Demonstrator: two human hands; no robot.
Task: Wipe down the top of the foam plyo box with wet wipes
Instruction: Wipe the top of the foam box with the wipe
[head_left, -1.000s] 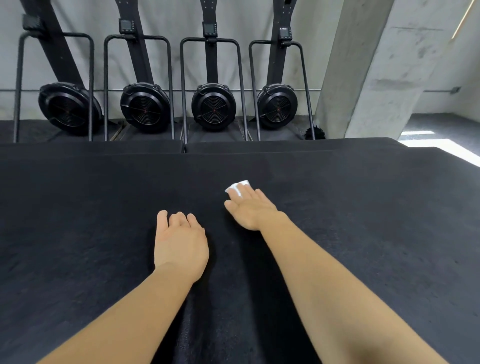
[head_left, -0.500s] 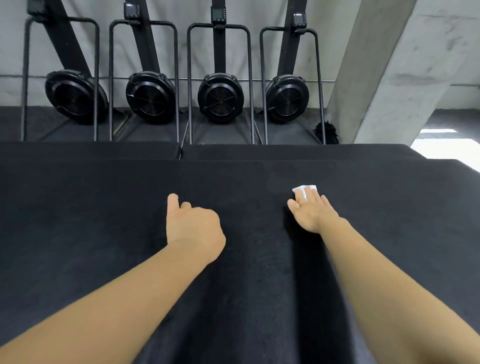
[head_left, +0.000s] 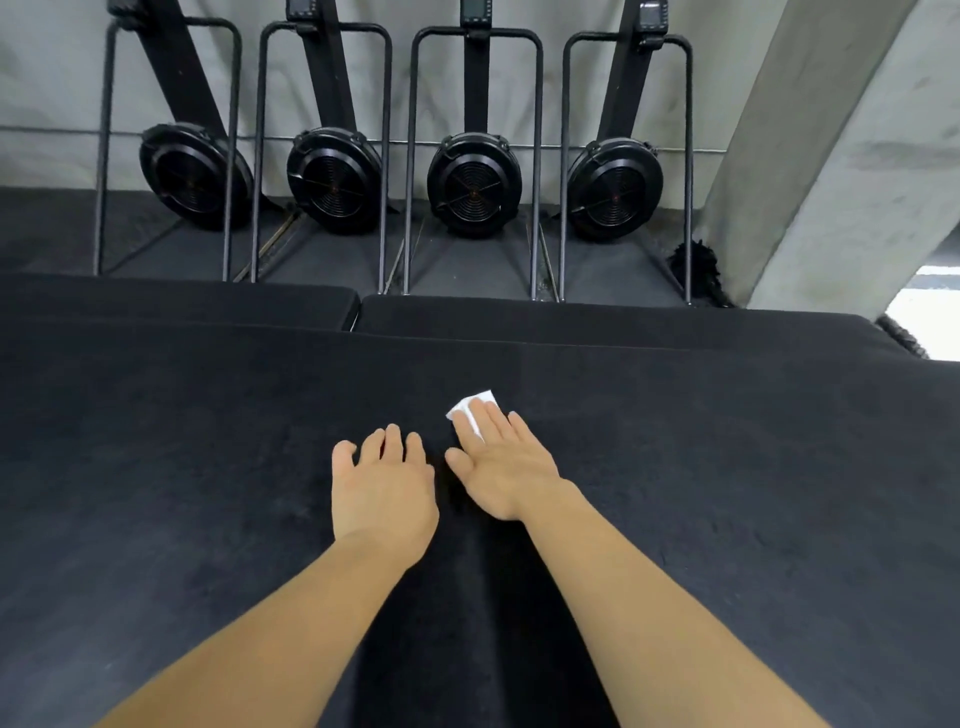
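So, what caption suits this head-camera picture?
Right hand presses a white wet wipe on the black foam plyo box; left hand rests alongside.

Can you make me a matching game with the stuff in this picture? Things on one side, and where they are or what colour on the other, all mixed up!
Things:
1. wet wipe
2. left hand
3. foam plyo box
4. concrete pillar

Clues:
a. black, under both hands
b. white, pressed under the right hand
c. grey, at the far right
d. rests on the box, holding nothing

Pairs: 1-b, 2-d, 3-a, 4-c.
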